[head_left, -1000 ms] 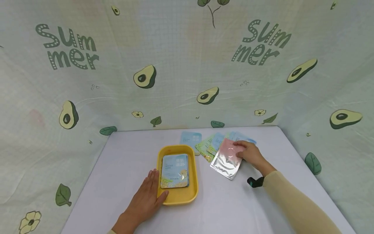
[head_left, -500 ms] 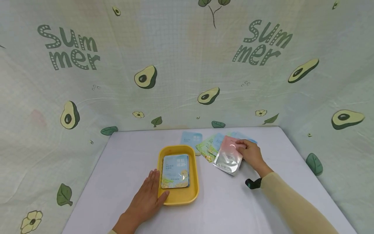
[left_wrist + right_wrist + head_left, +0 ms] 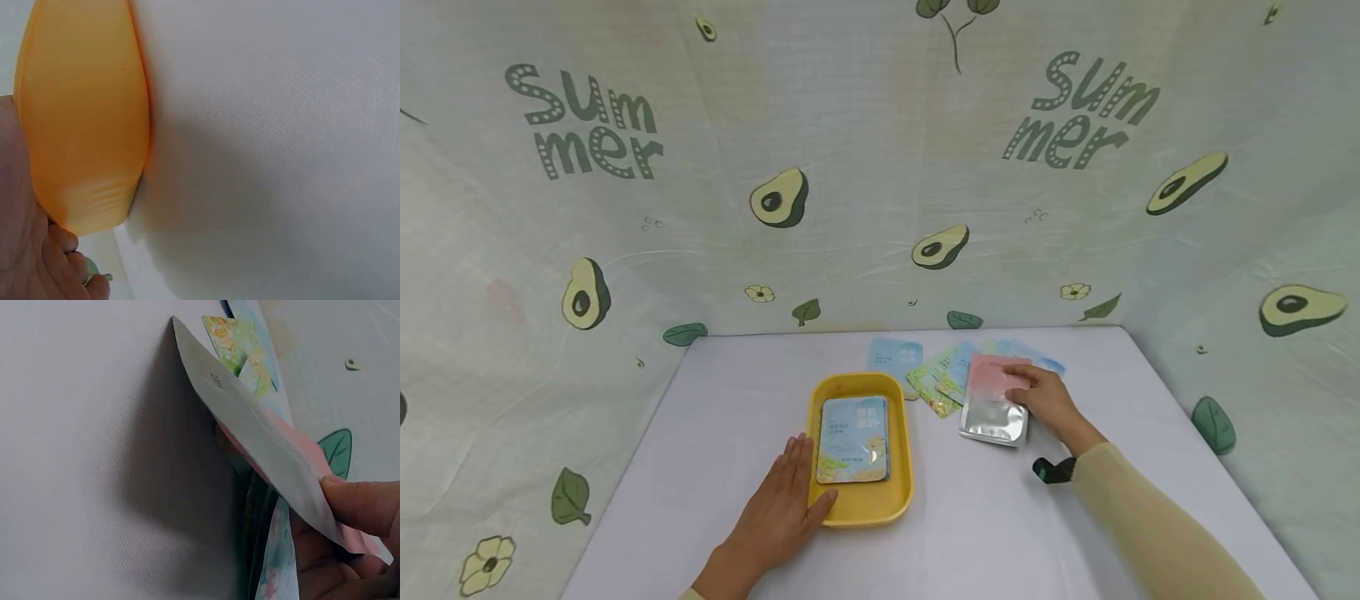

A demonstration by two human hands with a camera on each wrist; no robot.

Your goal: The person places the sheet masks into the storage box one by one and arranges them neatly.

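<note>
Between its thumb and fingers, my right hand (image 3: 1048,404) pinches a pink-and-silver foil sachet (image 3: 996,408) by its right edge. In the right wrist view the sachet (image 3: 250,431) is tilted, its near end lifted off the table. Other sachets lie partly under or behind it. My left hand (image 3: 775,504) has its fingers straight and rests along the left side of a yellow tray (image 3: 865,510). The left wrist view shows the tray's outer wall (image 3: 87,112) against that hand. A light blue sachet (image 3: 853,442) lies in the tray, on top of at least one more.
Behind the tray lies a light blue sachet (image 3: 895,357). A green floral sachet (image 3: 934,383) and several blue ones fan out to its right. A patterned cloth (image 3: 850,167) hangs behind the white table (image 3: 955,533). A black strap (image 3: 1052,471) is at the right wrist.
The pink-and-silver sachet in my right hand has turned more upright and its lower end has shifted right and away from me. My left hand keeps its place at the tray.
</note>
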